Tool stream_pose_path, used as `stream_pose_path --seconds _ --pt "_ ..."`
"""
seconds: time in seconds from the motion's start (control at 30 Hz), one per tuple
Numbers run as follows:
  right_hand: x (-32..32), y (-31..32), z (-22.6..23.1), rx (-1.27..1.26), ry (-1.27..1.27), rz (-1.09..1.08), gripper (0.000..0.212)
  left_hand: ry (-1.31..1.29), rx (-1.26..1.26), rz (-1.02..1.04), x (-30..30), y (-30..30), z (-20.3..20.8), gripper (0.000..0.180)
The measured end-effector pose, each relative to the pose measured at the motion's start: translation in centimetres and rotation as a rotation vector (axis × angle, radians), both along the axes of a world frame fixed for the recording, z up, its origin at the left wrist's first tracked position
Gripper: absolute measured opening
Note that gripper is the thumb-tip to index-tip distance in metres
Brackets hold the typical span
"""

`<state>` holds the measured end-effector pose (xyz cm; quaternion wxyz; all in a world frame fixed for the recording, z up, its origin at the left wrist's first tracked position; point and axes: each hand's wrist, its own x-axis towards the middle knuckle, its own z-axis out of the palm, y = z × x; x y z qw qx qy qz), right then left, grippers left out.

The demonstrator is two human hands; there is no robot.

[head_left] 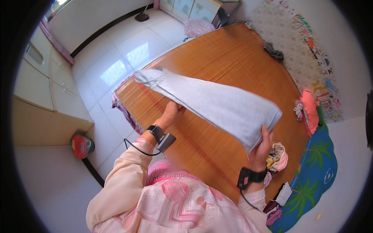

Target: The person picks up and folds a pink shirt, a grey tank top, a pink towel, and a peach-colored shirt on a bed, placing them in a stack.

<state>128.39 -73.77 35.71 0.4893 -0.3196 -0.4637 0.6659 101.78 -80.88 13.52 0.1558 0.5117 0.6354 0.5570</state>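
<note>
A pair of light grey trousers [217, 101], doubled lengthwise, is stretched out in the air above the bed mat. The wide end is at the right and the narrower leg end at the far left. My right hand [261, 150] is closed on the lower corner of the wide end, its fingers against the cloth. My left hand [173, 113] grips the near edge, partway along toward the leg end; some of its fingertips are hidden by the cloth. The far left end hangs past my left hand and is slightly blurred.
Below lies a bed with a brown woven mat [202, 153]. Crumpled clothes [277, 157], a pink pillow [309, 110] and a blue palm-patterned cloth [312, 182] lie along the right. A dark garment [273, 51] is at the far edge. A red-topped bin [80, 146] stands left on the tiled floor.
</note>
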Motion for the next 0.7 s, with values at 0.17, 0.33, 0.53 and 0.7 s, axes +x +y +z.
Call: stream_pose_path --seconds 0.17,0.33,0.53,0.7 --pt "11.5 -3.6 -14.7 -0.279 -0.257 0.052 0.057 -0.042 -0.448 -0.068 3.9 -4.5 -7.7 0.055" --pt "19.3 -7.9 -26.4 -0.494 -0.385 0.065 0.054 -0.014 -0.815 -0.231 5.4 -11.8 -16.3 0.046" --pt "29.4 -12.0 -30.6 -0.630 -0.557 -0.054 0.055 0.016 -0.926 0.008 1.4 -10.5 -17.1 0.033" --pt "35.9 -12.7 -31.3 -0.590 -1.060 -0.159 0.044 0.027 -0.618 0.271 -2.1 -1.8 -16.5 0.027"
